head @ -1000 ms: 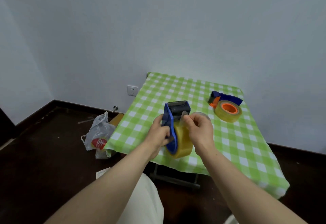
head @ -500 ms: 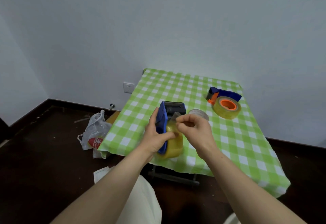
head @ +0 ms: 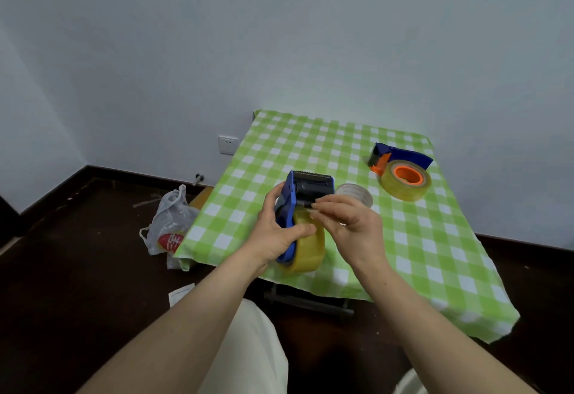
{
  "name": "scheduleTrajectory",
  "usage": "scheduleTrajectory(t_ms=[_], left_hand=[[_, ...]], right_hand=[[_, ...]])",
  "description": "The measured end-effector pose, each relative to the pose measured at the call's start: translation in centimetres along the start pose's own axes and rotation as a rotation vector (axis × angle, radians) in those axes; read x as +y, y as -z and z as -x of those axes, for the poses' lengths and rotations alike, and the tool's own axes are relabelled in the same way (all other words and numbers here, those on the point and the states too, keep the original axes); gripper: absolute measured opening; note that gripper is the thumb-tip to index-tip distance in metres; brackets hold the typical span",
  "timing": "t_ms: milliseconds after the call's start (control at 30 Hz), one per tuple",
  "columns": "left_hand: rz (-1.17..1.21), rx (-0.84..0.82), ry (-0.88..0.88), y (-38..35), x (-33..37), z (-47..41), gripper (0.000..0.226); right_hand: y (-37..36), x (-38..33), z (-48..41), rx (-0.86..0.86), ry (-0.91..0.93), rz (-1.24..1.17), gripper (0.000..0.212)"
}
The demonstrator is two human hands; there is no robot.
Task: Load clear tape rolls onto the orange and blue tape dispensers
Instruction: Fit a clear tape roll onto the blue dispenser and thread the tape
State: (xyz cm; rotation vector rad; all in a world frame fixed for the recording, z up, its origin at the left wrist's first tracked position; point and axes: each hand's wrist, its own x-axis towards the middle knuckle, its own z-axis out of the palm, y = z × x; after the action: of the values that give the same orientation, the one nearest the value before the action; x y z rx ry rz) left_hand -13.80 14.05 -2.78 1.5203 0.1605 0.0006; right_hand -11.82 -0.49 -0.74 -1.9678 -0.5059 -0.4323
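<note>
Left hand: my left hand (head: 273, 235) wraps the blue tape dispenser (head: 293, 207) from its left side, thumb laid across the yellowish tape roll (head: 307, 249) mounted on it, fingers curled behind the frame.
Right hand: my right hand (head: 351, 229) is pinched, thumb and forefinger pressed together on the loose end of the tape just below the dispenser's serrated head; the strip itself is too clear to make out well.
Blue tape dispenser: held upright in the air above the near left part of the counter (head: 435, 254), cutter end up and pointing away from me, roll hanging at the bottom.
Second dispenser: an orange and blue dispenser (head: 397, 159) lies on the counter well beyond the held dispenser and to its right, near the wall, with its own roll (head: 405, 180) on an orange hub.
Spare roll: a small pale tape roll (head: 357, 193) lies flat on the counter just behind the held dispenser, partly hidden by my right hand.
Counter: covered in a green and white checked cloth.
Floor: a plastic bag (head: 169, 226) sits on the dark floor left of the held dispenser; a wall socket (head: 228, 145) shows above the bag.
</note>
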Motion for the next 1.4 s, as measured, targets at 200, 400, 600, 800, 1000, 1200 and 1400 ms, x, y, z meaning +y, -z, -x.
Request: scheduleTrajectory(t_ms=[200,400,600,800,1000,1200,1400], left_hand=[[-0.059,0.008,0.027,-0.2,-0.1,-0.2,0.095],[-0.054,0.001,-0.028,-0.7,-0.6,-0.2,0.106],[-0.157,-0.005,0.000,-1.0,0.0,0.8,0.122],[-0.263,0.036,-0.014,-1.2,0.1,1.1,0.134],[-0.172,0.027,-0.012,-1.2,0.1,1.4,0.133],[-0.002,0.035,-0.001,-1.0,-0.5,0.6,0.126],[0.038,0.056,-0.021,-0.8,-1.3,0.2,0.129]], right_hand=[[-0.6,-0.7,-0.2,0.006,-0.046,0.015,0.003],[-1.5,-1.1,0.6,0.122,-0.161,-0.100,0.007],[-2.0,-2.0,0.1,0.200,-0.402,-0.275,0.018],[-2.0,-3.1,-0.5,0.177,-0.548,-0.308,0.012],[-1.7,-2.9,-0.2,0.187,-0.569,-0.389,0.015],[-2.7,-1.6,1.9,0.181,-0.112,-0.028,0.005],[-2.6,-2.0,0.8,0.196,-0.419,-0.315,0.019]])
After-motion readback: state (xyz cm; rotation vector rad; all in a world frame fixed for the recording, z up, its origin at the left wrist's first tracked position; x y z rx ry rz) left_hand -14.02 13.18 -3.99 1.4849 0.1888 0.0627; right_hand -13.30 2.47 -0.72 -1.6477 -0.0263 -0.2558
